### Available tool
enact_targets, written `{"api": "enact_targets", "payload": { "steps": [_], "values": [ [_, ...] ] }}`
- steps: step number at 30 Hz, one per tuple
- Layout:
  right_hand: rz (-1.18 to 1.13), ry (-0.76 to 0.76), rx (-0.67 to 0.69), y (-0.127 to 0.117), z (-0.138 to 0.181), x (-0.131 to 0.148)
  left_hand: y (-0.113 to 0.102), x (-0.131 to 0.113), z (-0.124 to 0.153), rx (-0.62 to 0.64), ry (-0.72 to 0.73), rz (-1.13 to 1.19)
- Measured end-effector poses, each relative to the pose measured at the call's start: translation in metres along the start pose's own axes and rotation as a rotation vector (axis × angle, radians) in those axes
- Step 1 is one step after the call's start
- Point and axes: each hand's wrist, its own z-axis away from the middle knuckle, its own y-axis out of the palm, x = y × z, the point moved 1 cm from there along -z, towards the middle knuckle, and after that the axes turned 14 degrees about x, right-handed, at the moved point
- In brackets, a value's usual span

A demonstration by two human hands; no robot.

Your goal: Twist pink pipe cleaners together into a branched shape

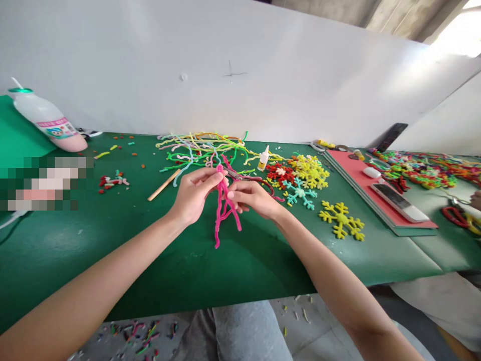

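The pink pipe cleaners (218, 215) look very light, soft and fuzzy on the outside, probably with a thin wire core that bends readily and holds whatever shape it is given. The fuzz should make them far from slippery; breaking seems unlikely, but a hard squeeze could kink a strand or flatten its pile. The bunched top seems the best place to take hold, with single strands handled near a bend. The piece is up in the air above the green counter (158, 281), between the two hands: the left hand (197, 193) has its grip pinched on that top, thumb against fingers, and the loose ends hang below it. The right hand (253, 198) has its grip closed on a strand a little lower and to the right. Whether that hand also bears the scissors (259, 179) beside it cannot be told.
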Motion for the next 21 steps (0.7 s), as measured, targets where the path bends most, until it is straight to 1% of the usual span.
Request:
{"api": "enact_targets", "payload": {
  "steps": [2,4,6,8,11,18,21],
  "values": [
    [-0.029,0.002,0.063,0.003,-0.001,-0.002,0.0,0.001,0.0,0.018,-0.044,0.016],
    [-0.062,0.015,0.11,0.003,-0.001,-0.003,0.001,0.003,0.0,0.069,-0.108,0.034],
    [-0.065,0.026,0.11,0.001,-0.001,-0.004,0.0,0.004,0.001,0.099,-0.15,0.003],
    [-0.022,0.014,0.048,-0.003,-0.001,-0.002,-0.001,0.004,0.001,0.064,-0.127,-0.096],
    [0.032,-0.043,-0.065,-0.006,0.002,0.005,-0.001,0.0,0.003,0.002,-0.035,-0.285],
    [0.139,-0.154,-0.218,0.004,0.004,0.017,0.01,-0.009,0.009,0.077,0.068,-0.659],
    [0.167,-0.177,-0.267,0.005,0.003,0.017,0.013,-0.008,0.01,0.081,0.095,-0.726]
  ]
}}
